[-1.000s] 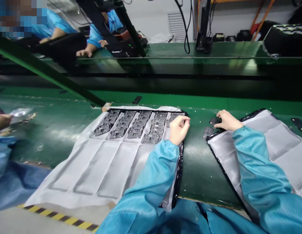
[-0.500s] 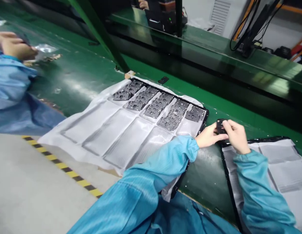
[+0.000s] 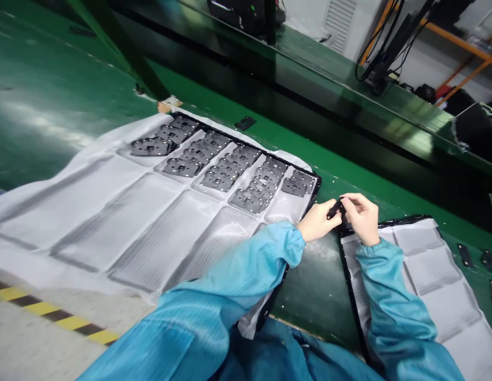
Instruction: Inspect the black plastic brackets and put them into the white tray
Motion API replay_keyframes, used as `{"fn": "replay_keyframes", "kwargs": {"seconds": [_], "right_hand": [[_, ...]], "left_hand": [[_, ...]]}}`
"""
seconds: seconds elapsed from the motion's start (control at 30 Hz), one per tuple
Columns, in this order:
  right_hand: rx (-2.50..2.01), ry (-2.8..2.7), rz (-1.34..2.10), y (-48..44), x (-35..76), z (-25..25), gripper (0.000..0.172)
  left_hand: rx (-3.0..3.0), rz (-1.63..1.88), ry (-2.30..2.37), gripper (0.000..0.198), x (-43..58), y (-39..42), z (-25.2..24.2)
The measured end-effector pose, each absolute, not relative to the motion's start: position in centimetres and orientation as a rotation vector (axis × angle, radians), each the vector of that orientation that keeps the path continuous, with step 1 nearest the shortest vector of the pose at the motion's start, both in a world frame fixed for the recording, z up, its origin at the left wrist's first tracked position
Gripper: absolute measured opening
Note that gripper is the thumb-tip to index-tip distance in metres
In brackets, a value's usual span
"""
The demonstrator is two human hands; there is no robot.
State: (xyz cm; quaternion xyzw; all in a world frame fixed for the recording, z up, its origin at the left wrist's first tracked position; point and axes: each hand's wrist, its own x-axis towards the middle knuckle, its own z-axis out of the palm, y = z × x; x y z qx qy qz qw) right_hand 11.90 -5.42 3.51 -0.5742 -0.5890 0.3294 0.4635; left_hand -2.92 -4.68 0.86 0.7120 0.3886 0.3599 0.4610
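Between my hands is a small flat black part [image 3: 334, 208], tilted so that its edge faces me. My left hand [image 3: 319, 220] pinches it from the left, thumb and fingers closed on it. From the right, my right hand [image 3: 361, 216] has its fingertips closed on the part's upper end. Left of my hands lies a tray lined with white sheet [image 3: 158, 211]. Its far row of compartments carries overlapping black plates [image 3: 224, 172] with small holes. The near compartments show only the sheet.
A second lined tray [image 3: 432, 259] lies to the right, under my right forearm. A single black plate [image 3: 244, 123] rests on the green bench [image 3: 309, 286] behind the first tray. Several black parts [image 3: 464, 255] lie at far right. A green post [image 3: 122, 53] rises at back left.
The black part has turned from showing its flat face to nearly edge-on, with both hands still on it. My view has swung right, and the co-worker's hands at the left are out of sight.
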Motion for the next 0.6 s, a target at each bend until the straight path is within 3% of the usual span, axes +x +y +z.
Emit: {"fn": "replay_keyframes", "kwargs": {"seconds": [0.27, 0.6], "right_hand": [[-1.379, -1.426, 0.811, -5.5, 12.0, 2.6, 0.017], [-1.483, -1.516, 0.513, -5.8, 11.5, 2.3, 0.013]], "left_hand": [[1.761, 0.892, 0.948, 0.017, -3.0, -4.8, 1.1], [1.749, 0.876, 0.963, 0.018, -3.1, -4.9, 1.4]]}}
